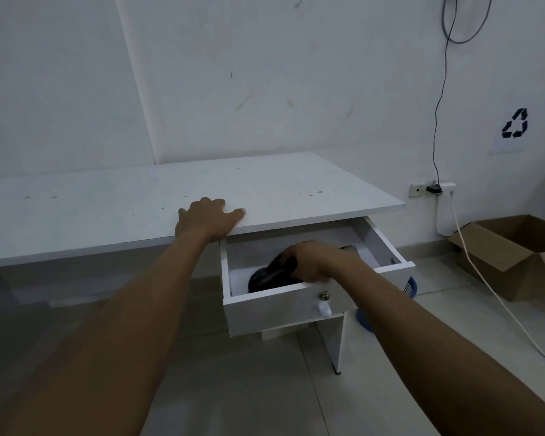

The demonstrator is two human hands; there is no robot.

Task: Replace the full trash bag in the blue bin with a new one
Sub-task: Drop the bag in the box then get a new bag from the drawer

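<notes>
A white drawer (283, 313) under the white desk (114, 199) stands pulled out. Inside it lies a black bundle of trash bags (269, 276). My right hand (315, 261) is inside the drawer, closed around the bundle's upper end. My left hand (206, 218) rests flat on the desk's front edge, fingers spread, holding nothing. The blue bin (409, 287) is mostly hidden behind the drawer and desk leg; only a blue mesh part and its base show on the floor to the right.
An open cardboard box (516, 256) sits on the tiled floor at the right. A white cable (485, 281) runs from a wall socket across the floor. A recycling sign (515, 124) hangs on the wall.
</notes>
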